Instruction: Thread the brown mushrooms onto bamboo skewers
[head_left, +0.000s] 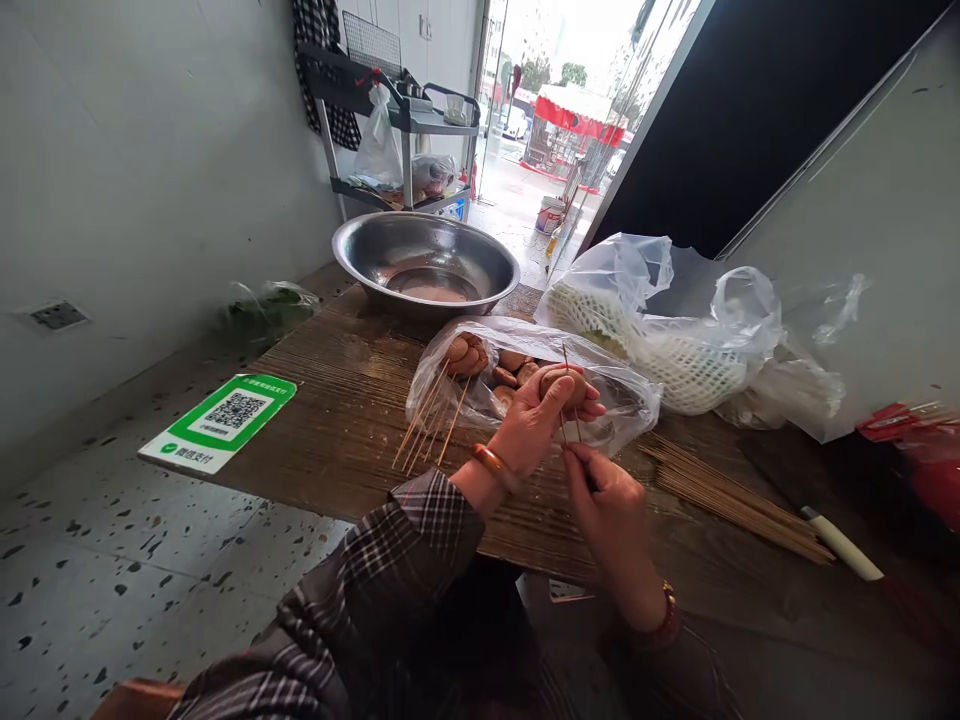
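My left hand (527,425) is closed around a brown mushroom (568,388) over the open plastic bag. Below it, my right hand (609,497) pinches the lower ends of thin bamboo skewers (577,428). One skewer's tip sticks up above the mushroom cap. In the clear plastic bag (634,398) lie loose mushrooms (504,400). At the bag's left side rest several skewered mushrooms (466,352), their sticks (426,415) pointing toward me on the wooden table.
A wide steel basin (352,262) stands behind the bag. Bare skewers (739,500) lie at right beside a knife with a pale handle (844,545). Plastic bags with foam-netted produce (675,360) sit at back right. A green QR-code card (225,420) lies at the table's left edge (322,500).
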